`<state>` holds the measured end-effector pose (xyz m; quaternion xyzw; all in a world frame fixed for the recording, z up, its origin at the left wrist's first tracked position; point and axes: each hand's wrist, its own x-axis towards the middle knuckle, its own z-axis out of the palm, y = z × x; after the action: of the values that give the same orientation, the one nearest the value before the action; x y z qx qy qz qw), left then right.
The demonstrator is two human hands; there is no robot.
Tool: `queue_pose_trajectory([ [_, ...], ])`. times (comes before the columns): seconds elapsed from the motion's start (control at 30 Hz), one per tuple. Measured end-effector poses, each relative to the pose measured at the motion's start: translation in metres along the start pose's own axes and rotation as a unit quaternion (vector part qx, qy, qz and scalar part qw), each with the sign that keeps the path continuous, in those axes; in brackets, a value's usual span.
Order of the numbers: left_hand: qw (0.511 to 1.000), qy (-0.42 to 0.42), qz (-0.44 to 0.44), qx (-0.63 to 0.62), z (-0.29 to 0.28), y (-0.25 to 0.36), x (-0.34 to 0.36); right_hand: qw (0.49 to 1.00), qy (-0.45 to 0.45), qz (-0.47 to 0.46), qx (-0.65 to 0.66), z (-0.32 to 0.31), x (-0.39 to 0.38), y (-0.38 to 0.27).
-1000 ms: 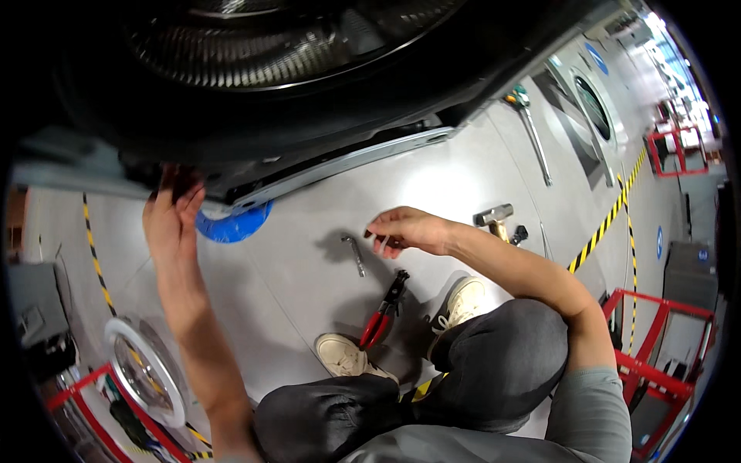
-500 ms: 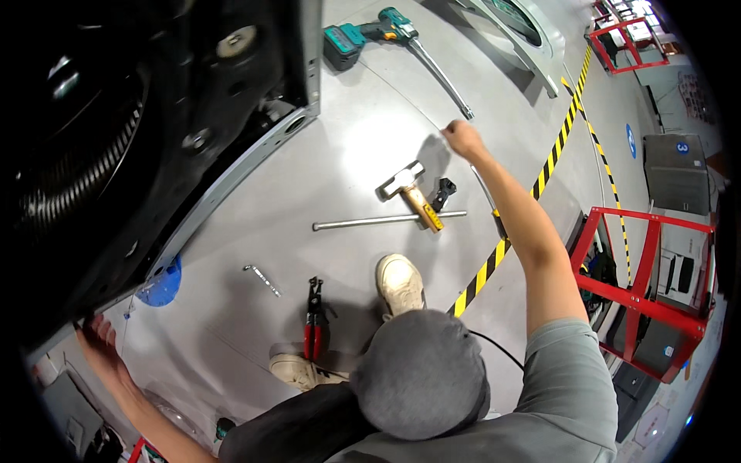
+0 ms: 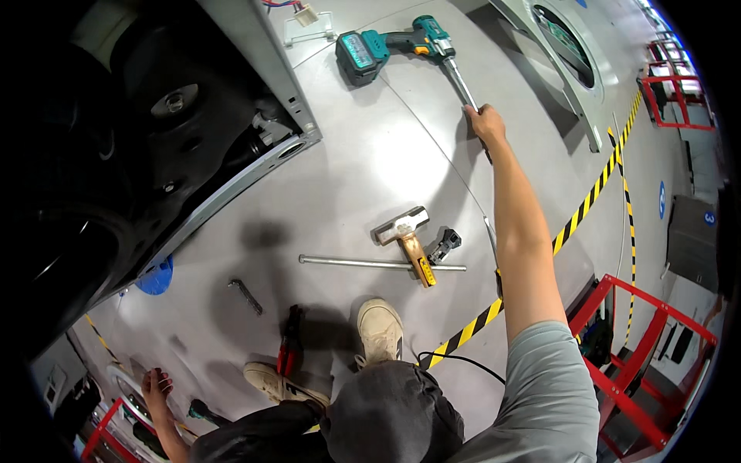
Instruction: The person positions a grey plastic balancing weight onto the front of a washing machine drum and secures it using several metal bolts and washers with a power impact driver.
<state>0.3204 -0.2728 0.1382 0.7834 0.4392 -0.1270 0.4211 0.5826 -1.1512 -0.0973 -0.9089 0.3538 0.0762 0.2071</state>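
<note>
My right hand (image 3: 486, 123) is stretched far forward, its fingers closed around the lower part of the long metal extension bar (image 3: 461, 80) of a teal and black cordless impact wrench (image 3: 428, 37). The wrench lies on the floor with its battery to the left. At the lower left, my left hand (image 3: 157, 383) hangs away from the appliance, holding nothing, its fingers apart and slightly bent. Between my arms lie a hammer (image 3: 417, 258) with a wooden handle, a long metal rod (image 3: 347, 263) partly under that handle, and a small black tool (image 3: 445, 245).
A large open appliance cabinet (image 3: 224, 197) with dark inner parts fills the upper left. Red-handled pliers (image 3: 289, 339) and a short metal tool (image 3: 247, 297) lie near my feet. A pale panel with a round opening (image 3: 587, 116) is at upper right; a red metal frame (image 3: 637, 366) stands right.
My right hand has gone from bare floor below the wrench onto its extension bar. My left hand has left the appliance's lower edge and dropped back. The view has shifted.
</note>
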Motion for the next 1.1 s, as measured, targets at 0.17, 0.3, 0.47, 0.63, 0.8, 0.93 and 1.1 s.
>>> queue_pose_trajectory([
  [0.17,0.993,-0.085,0.035,0.071,0.024,0.024,-0.039,1.0,0.013,-0.002,0.017,-0.012,-0.031,-0.015],
  [0.3,0.965,-0.163,0.109,0.177,0.037,0.039,-0.051,0.997,0.054,0.046,0.036,-0.015,-0.076,-0.014],
  [0.47,0.897,-0.243,0.19,0.316,0.084,0.085,-0.067,0.989,0.146,0.007,0.01,-0.077,-0.134,0.015],
  [0.63,0.832,-0.315,0.283,0.358,0.18,0.126,-0.057,0.985,0.169,-0.034,-0.023,-0.142,-0.207,0.035],
  [0.8,0.785,-0.324,0.456,0.265,0.233,0.144,-0.064,0.969,0.175,-0.147,-0.091,-0.182,-0.307,0.017],
  [0.93,0.785,-0.392,0.443,0.185,0.234,0.175,-0.102,0.962,0.152,-0.212,-0.082,-0.226,-0.386,0.006],
  [1.1,0.728,-0.36,0.568,0.129,0.22,0.158,-0.093,0.964,-0.006,-0.265,0.023,-0.262,-0.459,-0.046],
])
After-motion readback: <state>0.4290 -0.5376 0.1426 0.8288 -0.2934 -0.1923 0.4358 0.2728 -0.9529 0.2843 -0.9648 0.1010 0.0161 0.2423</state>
